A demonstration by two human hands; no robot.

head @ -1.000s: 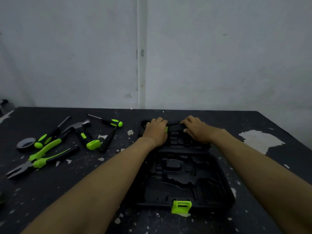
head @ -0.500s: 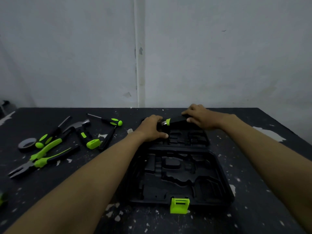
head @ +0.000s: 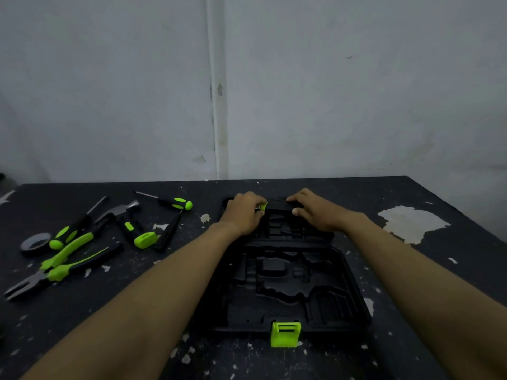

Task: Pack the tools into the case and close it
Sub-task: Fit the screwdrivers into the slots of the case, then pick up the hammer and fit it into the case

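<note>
Several loose tools [head: 82,239] left of open case [head: 285,283], well apart.

- Black moulded case [head: 285,283] lies open flat, its green latch [head: 285,333] at the near edge.
- Black tool with green tip [head: 277,206] sits at the case's far half.
- Pliers [head: 55,270], hammer [head: 129,220] and screwdrivers [head: 175,203] lie scattered left of the case.

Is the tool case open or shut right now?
Open. The case lies flat with its moulded black recesses exposed, and the green latch hangs unfastened.
</note>
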